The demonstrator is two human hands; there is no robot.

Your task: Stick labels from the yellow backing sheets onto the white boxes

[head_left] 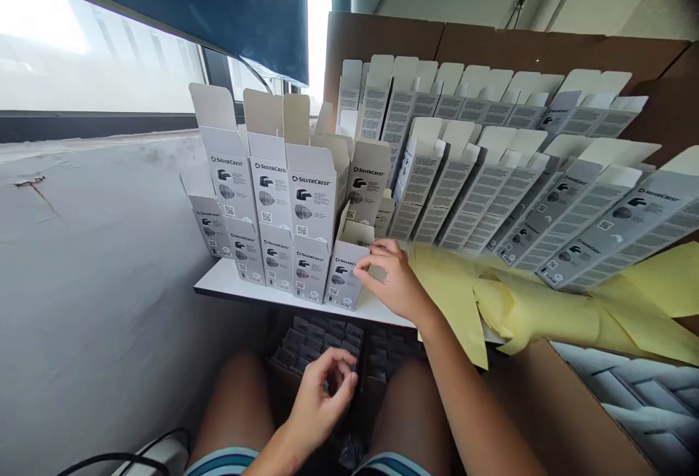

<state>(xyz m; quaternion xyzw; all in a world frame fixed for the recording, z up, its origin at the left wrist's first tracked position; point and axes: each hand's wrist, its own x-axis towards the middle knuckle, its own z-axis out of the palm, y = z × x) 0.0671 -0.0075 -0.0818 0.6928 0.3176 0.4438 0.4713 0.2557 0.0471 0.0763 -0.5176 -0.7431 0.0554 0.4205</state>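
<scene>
The open SilverCrest box [343, 281] stands upright near the front edge of the white counter [379, 307], and all other places are given from this box. The right hand [392, 279] is at its right upper edge. The thumb and the bent fingers are beside its opening, but I cannot tell if they grip the cardboard or only touch it. The left hand [325, 392] is in the air, below and in front of the box, with the fingers curled toward the thumb. Whether something small is between them, I cannot tell.

To the left of the open box stand similar boxes [277, 263] in a row, and on a higher level behind them are more boxes [311, 203] with raised flaps. To its right stand tilted rows of printed boxes [475, 196], with yellow paper [546, 316] lying before them. Below it, under the counter, many small packages [311, 341] are visible.
</scene>
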